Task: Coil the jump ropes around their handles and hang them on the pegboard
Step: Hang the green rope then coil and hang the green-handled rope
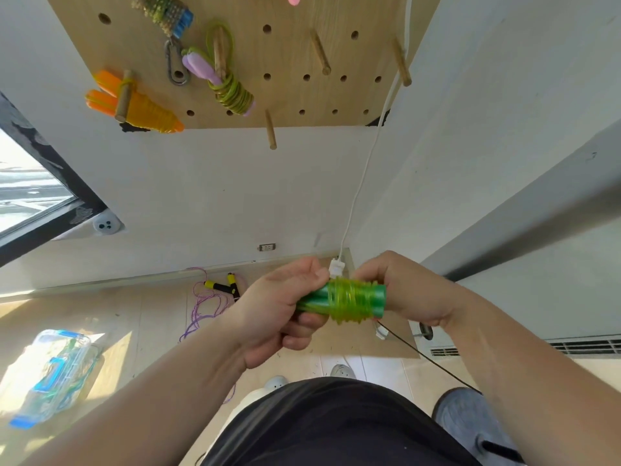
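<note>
I hold a green jump rope (349,302) in front of me, its translucent yellow-green cord coiled round the two green handles. My left hand (285,307) grips the handles' left end. My right hand (413,290) grips the right end of the bundle. Above hangs the wooden pegboard (285,62). On its pegs hang a coiled orange rope (141,105), a purple-handled rope with green cord (225,82) and a braided rope with a blue end (168,11). On the floor lies a loose purple-corded rope with yellow-and-black handles (218,290).
Bare wooden pegs (321,52) (401,62) (270,129) stick out of the board. A white cable (366,169) hangs down the wall to a plug. A clear plastic box with blue clips (53,371) lies on the floor at left. A window is at far left.
</note>
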